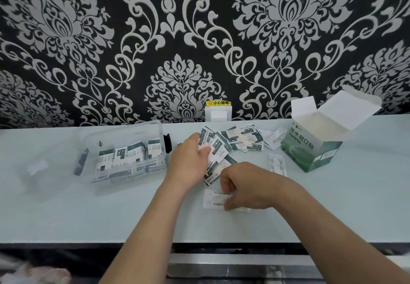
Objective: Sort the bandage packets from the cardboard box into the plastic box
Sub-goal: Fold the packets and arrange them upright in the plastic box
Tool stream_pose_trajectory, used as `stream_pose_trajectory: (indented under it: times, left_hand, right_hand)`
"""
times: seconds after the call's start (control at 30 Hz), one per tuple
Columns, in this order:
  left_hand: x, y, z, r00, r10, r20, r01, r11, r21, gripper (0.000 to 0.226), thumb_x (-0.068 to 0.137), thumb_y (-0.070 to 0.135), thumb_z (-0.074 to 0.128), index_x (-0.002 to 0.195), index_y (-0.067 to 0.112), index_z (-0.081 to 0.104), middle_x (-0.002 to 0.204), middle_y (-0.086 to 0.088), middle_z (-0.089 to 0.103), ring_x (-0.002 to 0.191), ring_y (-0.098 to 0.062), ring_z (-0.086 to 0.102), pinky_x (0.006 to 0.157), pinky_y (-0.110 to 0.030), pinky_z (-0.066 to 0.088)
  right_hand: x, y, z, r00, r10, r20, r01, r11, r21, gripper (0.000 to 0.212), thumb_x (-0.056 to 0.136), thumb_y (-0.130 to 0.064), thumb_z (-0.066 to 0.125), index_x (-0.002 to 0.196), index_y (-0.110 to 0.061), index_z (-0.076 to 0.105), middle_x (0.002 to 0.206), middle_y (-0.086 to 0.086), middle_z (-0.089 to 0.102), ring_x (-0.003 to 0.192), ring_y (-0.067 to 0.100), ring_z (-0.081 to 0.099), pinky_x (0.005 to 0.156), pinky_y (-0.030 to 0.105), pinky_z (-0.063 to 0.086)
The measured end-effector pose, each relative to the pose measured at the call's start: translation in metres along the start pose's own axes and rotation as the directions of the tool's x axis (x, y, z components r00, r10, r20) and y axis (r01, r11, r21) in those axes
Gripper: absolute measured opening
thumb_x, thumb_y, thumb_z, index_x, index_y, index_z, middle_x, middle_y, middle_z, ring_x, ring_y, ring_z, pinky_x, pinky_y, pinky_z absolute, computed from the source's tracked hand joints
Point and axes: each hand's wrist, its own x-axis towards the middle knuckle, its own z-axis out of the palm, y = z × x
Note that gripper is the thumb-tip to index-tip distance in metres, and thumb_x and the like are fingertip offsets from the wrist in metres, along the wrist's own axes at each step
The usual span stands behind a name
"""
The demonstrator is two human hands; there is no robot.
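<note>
Several bandage packets (124, 156) are already stood in rows inside the plastic box (124, 129), which is placed open on the left part of the table (88, 217). What seems to be its clear lid (37, 169) is laid further left. The cardboard box (310, 150) is seen on the right with its flaps raised. Its inside looks emptied, although the bottom is not fully shown. The task is therefore judged to be about in the middle: the packets are out of the cardboard box, but many are not yet sorted. A loose heap (243, 139) is spread on the table between the two boxes, close to the wall, and one separate packet (276, 165) lies just beside the cardboard box.

A bundle of packets (216, 150) is held in the left hand (188, 161). The thumb is laid on top and the fingers are curled round it, so the bundle is gripped near the heap. The left forearm is stretched forward over the table. The right hand (246, 186) is kept low in front of the bundle, palm down and fingers bent. A single white packet (213, 199), lying flat on the table, is pinched, as it seems, between the thumb and fingertips at its right end. It is judged that this packet is to be added to the bundle, which must then be carried to the plastic box.
</note>
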Motion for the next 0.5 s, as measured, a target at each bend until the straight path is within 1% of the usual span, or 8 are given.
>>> stream_pose_trajectory:
  times: [0.07, 0.13, 0.17, 0.23, 0.3, 0.37, 0.43, 0.5]
  left_hand:
    - [-0.001, -0.003, -0.001, 1.0, -0.012, -0.001, 0.012, 0.999, -0.05, 0.016, 0.097, 0.022, 0.051, 0.108, 0.01, 0.05, 0.104, -0.006, 0.066, 0.098, -0.03, 0.061, 0.088, -0.046, 0.048]
    - [-0.002, -0.005, -0.002, 0.999, -0.035, 0.001, 0.035, 0.996, -0.077, 0.017, 0.097, 0.023, 0.05, 0.108, 0.01, 0.05, 0.106, -0.007, 0.065, 0.1, -0.03, 0.06, 0.09, -0.045, 0.047]
    - [-0.003, -0.005, -0.002, 0.999, -0.053, 0.008, 0.054, 0.995, -0.089, 0.019, 0.098, 0.024, 0.049, 0.11, 0.009, 0.051, 0.109, -0.007, 0.065, 0.103, -0.03, 0.059, 0.092, -0.045, 0.046]
    - [-0.003, -0.005, -0.001, 0.995, -0.094, 0.031, 0.097, 0.988, -0.121, 0.021, 0.098, 0.025, 0.048, 0.113, 0.011, 0.053, 0.111, -0.005, 0.065, 0.102, -0.026, 0.058, 0.092, -0.04, 0.046]
    - [-0.004, -0.003, 0.0, 0.991, -0.131, 0.042, 0.136, 0.976, -0.169, 0.021, 0.099, 0.026, 0.048, 0.113, 0.012, 0.055, 0.108, -0.003, 0.065, 0.099, -0.023, 0.058, 0.09, -0.037, 0.046]
    - [-0.005, -0.001, 0.001, 0.986, -0.161, 0.042, 0.166, 0.961, -0.221, 0.02, 0.099, 0.027, 0.047, 0.11, 0.014, 0.057, 0.105, -0.001, 0.064, 0.097, -0.022, 0.058, 0.088, -0.035, 0.046]
    - [-0.005, 0.002, 0.002, 0.983, -0.182, 0.039, 0.186, 0.953, -0.239, 0.02, 0.099, 0.029, 0.046, 0.107, 0.015, 0.057, 0.099, -0.001, 0.064, 0.091, -0.02, 0.058, 0.083, -0.034, 0.047]
    - [-0.005, 0.005, 0.004, 0.98, -0.194, 0.04, 0.198, 0.954, -0.224, 0.023, 0.099, 0.03, 0.045, 0.106, 0.012, 0.057, 0.095, -0.003, 0.063, 0.085, -0.02, 0.058, 0.077, -0.033, 0.045]
  right_hand:
    - [-0.002, 0.0, -0.001, 1.0, -0.015, 0.008, 0.015, 1.0, 0.006, 0.024, 0.078, -0.023, 0.075, 0.082, -0.026, 0.052, 0.08, -0.016, 0.043, 0.072, 0.002, 0.043, 0.059, 0.017, 0.034]
    - [-0.006, 0.004, -0.007, 1.0, 0.002, 0.006, -0.002, 0.999, 0.038, 0.025, 0.078, -0.019, 0.075, 0.086, -0.026, 0.052, 0.079, -0.016, 0.044, 0.067, -0.002, 0.041, 0.055, 0.016, 0.031]
    - [-0.008, 0.009, -0.012, 0.999, 0.027, -0.017, -0.025, 0.996, 0.085, 0.026, 0.077, -0.017, 0.075, 0.087, -0.026, 0.052, 0.078, -0.015, 0.047, 0.065, -0.002, 0.043, 0.053, 0.016, 0.032]
    - [-0.011, 0.019, -0.021, 0.988, 0.102, -0.114, -0.069, 0.962, 0.265, 0.027, 0.076, -0.012, 0.076, 0.086, -0.024, 0.054, 0.074, -0.009, 0.052, 0.059, 0.003, 0.047, 0.051, 0.016, 0.036]
    - [-0.007, 0.023, -0.023, 0.947, 0.197, -0.256, -0.056, 0.881, 0.47, 0.023, 0.076, -0.006, 0.074, 0.082, -0.019, 0.056, 0.067, -0.005, 0.052, 0.053, 0.008, 0.045, 0.051, 0.021, 0.039]
    - [0.002, 0.018, -0.017, 0.883, 0.286, -0.373, -0.018, 0.814, 0.581, 0.021, 0.078, -0.002, 0.069, 0.077, -0.016, 0.055, 0.061, -0.001, 0.05, 0.051, 0.011, 0.042, 0.049, 0.022, 0.038]
    - [0.014, 0.007, -0.006, 0.842, 0.325, -0.431, -0.005, 0.803, 0.596, 0.024, 0.079, 0.0, 0.066, 0.073, -0.018, 0.052, 0.057, -0.003, 0.048, 0.049, 0.011, 0.04, 0.045, 0.017, 0.034]
    - [0.025, -0.004, 0.005, 0.817, 0.322, -0.478, 0.003, 0.827, 0.563, 0.024, 0.077, -0.002, 0.065, 0.071, -0.02, 0.051, 0.057, -0.007, 0.049, 0.052, 0.011, 0.044, 0.049, 0.019, 0.037]
